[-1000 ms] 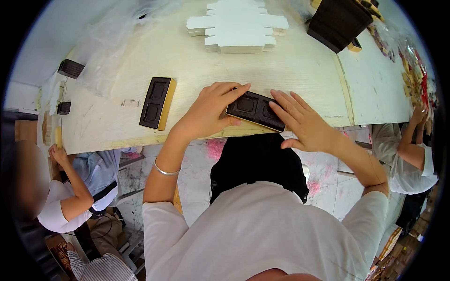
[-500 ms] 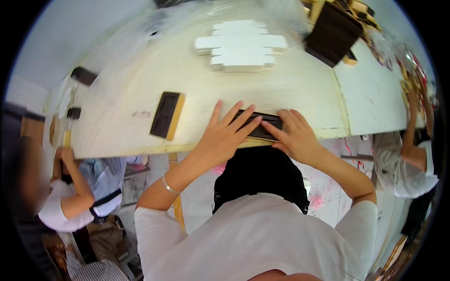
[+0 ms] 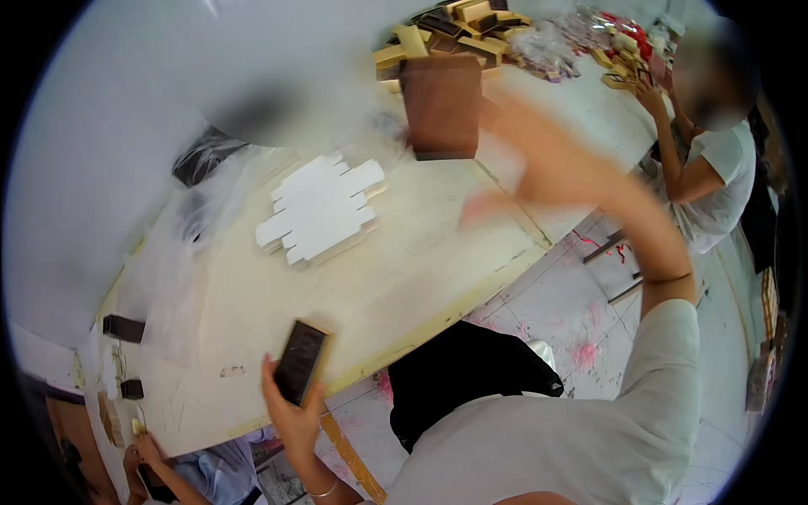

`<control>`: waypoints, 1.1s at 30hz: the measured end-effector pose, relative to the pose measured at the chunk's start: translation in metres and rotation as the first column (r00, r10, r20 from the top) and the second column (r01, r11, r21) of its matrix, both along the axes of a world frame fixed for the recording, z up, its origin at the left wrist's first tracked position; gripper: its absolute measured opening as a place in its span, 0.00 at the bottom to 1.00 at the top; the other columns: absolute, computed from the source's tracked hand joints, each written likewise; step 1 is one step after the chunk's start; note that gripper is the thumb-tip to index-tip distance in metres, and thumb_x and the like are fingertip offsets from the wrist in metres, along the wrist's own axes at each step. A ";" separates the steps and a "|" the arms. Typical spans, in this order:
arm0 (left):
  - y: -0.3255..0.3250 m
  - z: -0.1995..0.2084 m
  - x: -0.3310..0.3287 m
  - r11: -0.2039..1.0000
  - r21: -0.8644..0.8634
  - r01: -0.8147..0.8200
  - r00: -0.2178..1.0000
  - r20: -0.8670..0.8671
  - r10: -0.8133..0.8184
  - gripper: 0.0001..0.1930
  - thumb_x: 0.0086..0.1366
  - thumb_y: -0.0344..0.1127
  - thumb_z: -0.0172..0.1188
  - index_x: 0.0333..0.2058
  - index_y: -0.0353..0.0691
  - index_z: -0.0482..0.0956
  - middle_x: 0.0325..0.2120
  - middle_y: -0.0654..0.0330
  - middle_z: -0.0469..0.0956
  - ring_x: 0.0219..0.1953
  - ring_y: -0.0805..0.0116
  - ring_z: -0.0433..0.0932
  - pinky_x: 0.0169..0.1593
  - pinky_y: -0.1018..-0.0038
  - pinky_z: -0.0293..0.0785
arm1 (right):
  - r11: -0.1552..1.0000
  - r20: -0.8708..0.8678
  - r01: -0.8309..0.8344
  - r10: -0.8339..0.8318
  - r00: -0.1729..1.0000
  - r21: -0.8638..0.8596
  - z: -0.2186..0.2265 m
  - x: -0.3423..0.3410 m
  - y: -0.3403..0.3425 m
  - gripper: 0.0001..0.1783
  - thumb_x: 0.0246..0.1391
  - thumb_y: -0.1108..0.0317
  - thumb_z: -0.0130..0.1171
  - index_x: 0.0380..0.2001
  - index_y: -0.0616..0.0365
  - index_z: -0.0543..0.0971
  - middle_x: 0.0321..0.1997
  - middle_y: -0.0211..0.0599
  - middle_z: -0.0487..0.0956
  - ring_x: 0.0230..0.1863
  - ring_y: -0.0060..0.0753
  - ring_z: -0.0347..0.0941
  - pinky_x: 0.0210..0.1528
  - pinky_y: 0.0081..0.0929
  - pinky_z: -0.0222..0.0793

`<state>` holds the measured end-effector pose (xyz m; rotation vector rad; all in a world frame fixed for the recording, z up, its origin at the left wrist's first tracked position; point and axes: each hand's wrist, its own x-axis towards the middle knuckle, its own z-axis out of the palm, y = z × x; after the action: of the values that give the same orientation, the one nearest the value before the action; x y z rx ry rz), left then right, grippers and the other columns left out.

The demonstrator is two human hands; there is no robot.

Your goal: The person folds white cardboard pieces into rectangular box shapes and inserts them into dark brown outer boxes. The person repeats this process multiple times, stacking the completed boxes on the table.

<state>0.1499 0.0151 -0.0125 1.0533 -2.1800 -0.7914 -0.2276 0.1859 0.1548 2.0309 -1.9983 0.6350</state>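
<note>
My left hand point(image 3: 295, 417) grips the near end of a small dark box point(image 3: 300, 364) with a gold side, thumb and fingers on either edge, at the table's front edge. Farther off to the right, my right hand point(image 3: 534, 156) is smeared by motion over the table. Its fingers are too blurred to tell whether they hold anything. Beside it, nearest to that hand, stands a brown box-like block point(image 3: 442, 109). Between my hands and farther back lies a stack of flat white die-cut card blanks point(image 3: 321, 209).
Behind the brown block is a heap of gold and dark boxes point(image 3: 463, 34). Clear plastic film point(image 3: 164, 261) covers the table's left part, near two small dark blocks point(image 3: 124, 328). Co-workers' hands point(image 3: 652, 99) work at the far right, others point(image 3: 143, 450) at the lower left.
The view has turned. My hands have parted: the left now holds the gold-sided box that lay alone, the right has swung far right. The box formerly under both hands is out of sight.
</note>
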 end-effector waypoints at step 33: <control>0.016 -0.003 -0.055 0.931 -0.132 0.340 0.916 -0.178 -0.360 0.19 0.55 0.34 0.65 0.46 0.36 0.76 0.51 0.51 0.72 0.56 0.51 0.68 0.59 0.60 0.63 | 0.871 0.371 -0.209 0.033 0.928 0.445 -0.116 0.000 -0.192 0.14 0.48 0.66 0.62 0.36 0.65 0.78 0.37 0.46 0.78 0.39 0.50 0.72 0.44 0.38 0.68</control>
<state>0.0949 0.0314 -0.0153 0.5111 -2.2338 -0.8937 -0.2276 -0.0058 0.0389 2.4927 -2.4444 0.6101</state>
